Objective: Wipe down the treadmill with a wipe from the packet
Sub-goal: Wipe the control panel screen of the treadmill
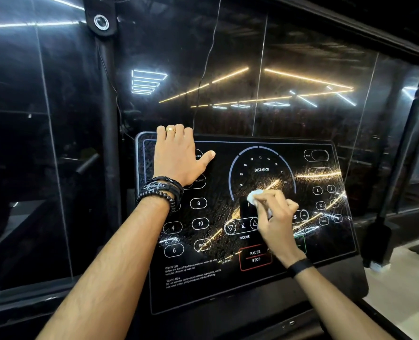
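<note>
A dark glass wall (301, 57) full of ceiling-light reflections fills everything from nine round to three o'clock behind the machine. In front of me the treadmill's glossy black console panel (228, 285) tilts back, its top edge close under the glass and its lower edge running toward six o'clock; pale floor (400, 285) shows past its edge at four o'clock. My left hand (179, 158) lies flat at the panel's eleven o'clock corner, fingers hooked over the top edge and hiding their tips, thumb spread toward the dial. My right hand (274, 217) pinches a small crumpled white wipe (253, 195) against the glass just below the DISTANCE dial (261, 169), at the panel's centre. Glare and smears blur the right-hand buttons; my hand covers those beneath it.
</note>
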Demonstrator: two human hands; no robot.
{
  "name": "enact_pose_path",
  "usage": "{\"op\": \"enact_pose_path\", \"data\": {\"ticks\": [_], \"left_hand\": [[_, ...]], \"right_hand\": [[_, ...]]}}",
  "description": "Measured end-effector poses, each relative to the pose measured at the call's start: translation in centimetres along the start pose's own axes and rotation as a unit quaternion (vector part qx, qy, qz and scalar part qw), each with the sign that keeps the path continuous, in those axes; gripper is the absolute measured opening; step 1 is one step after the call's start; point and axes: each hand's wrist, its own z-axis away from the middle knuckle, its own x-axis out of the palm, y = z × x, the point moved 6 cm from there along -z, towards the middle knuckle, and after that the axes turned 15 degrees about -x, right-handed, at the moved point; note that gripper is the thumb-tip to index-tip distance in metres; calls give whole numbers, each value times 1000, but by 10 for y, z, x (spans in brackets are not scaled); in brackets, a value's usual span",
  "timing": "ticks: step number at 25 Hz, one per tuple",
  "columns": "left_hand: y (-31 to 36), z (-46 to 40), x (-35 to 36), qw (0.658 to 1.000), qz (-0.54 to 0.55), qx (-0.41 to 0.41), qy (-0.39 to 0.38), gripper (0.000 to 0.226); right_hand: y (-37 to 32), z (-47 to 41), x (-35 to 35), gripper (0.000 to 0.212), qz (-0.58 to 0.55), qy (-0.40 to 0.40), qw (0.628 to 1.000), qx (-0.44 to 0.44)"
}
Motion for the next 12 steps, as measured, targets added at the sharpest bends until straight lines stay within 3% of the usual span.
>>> {"op": "enact_pose_path", "data": {"ticks": [2, 6, 10, 12], "left_hand": [[0, 0, 0, 1000, -2, -2, -3, 75], [-1, 0, -1, 1000, 0, -1, -2, 74], [0, -1, 0, 1000, 0, 0, 1, 74], [-1, 0, 1, 1000, 2, -4, 1, 75]], "right_hand": [[-16, 4, 3, 37, -12, 22, 999, 39], [-39, 33, 3, 36, -32, -56, 991, -115], [-2, 21, -4, 33, 1, 15, 999, 45], [-25, 35, 3, 32, -20, -5, 1000, 14]]}}
